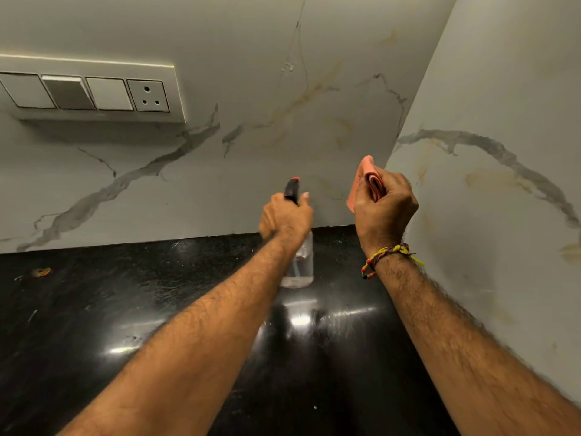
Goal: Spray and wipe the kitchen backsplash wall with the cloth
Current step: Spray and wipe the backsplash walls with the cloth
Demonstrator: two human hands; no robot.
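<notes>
Gripping the neck of the clear spray bottle point(298, 262), the left hand point(284, 220) has its fingers curled round the black trigger head, nozzle aimed at the marble backsplash wall point(220, 171). The bottle is above the black countertop point(94, 309). The right hand point(385, 206) is fisted round the folded orange cloth point(366, 177), raised near the wall corner, right of the switch panel point(94, 92)

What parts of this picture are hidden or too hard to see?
All from the head view:
- Spray bottle: the left hand covers its neck and trigger, so the finger on it is hidden.
- Cloth: mostly bunched inside the right hand.
- Switch panel: cut off by the left edge.
- Small orange scrap on the counter: too small to identify.
- Liquid level in the bottle: unclear.
</notes>
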